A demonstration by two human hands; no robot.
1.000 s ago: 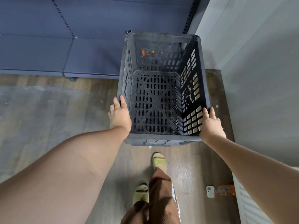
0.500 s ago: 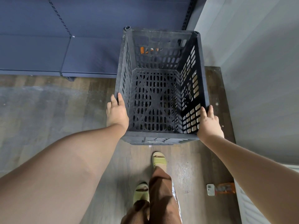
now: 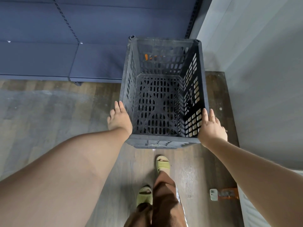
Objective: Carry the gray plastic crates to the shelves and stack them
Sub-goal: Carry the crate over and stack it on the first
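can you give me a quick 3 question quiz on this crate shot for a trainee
1. True or false: something is stacked inside the crate.
2. Where do the left hand and right hand sit on the crate?
A. both on the far rim
B. one on each side wall, near end
C. both under the base
3. Fill in: the blue shelf lies ahead and to the person's ____.

Key
1. False: the slotted bottom shows bare.
2. B: open palms press the outer walls, a squeeze grip rather than curled fingers.
3. Left; a gray wall is on the right.
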